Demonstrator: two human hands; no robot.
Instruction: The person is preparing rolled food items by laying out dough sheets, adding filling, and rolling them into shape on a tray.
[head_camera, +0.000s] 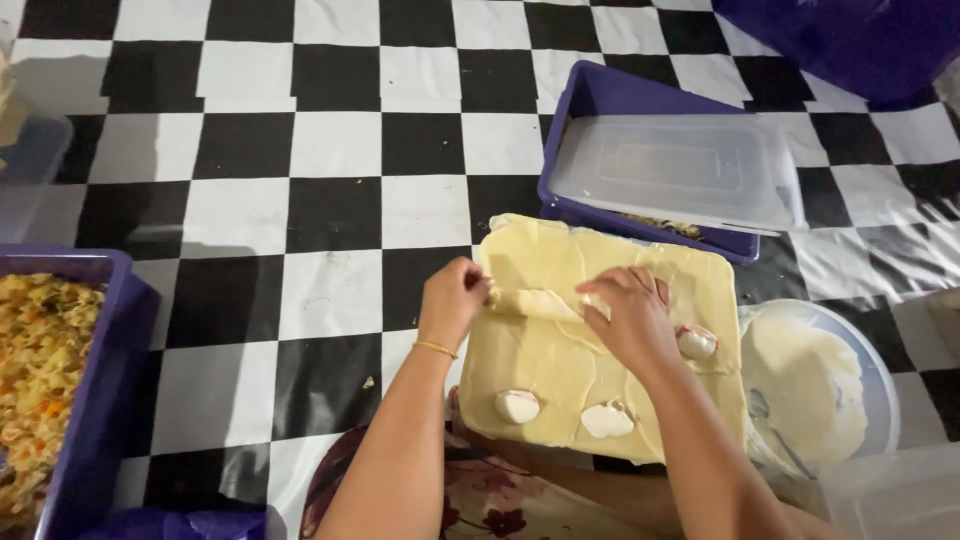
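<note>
A pale yellow sheet of dough (530, 355) lies spread over a rectangular board in front of me. Across its upper part runs a rolled-up strip of dough (535, 300). My left hand (452, 298) pinches the left end of that roll. My right hand (630, 315) presses down on its right end, fingers curled over it. Three small white dough lumps (518, 406) sit on the sheet near its front and right edges.
A purple tub (600, 100) with a clear plastic lid (680, 168) stands behind the dough. A round white plate with flat dough (805, 385) lies at the right. A purple tub of mixed filling (45, 380) is at the left. Checkered black-and-white cloth (300, 200) covers the floor.
</note>
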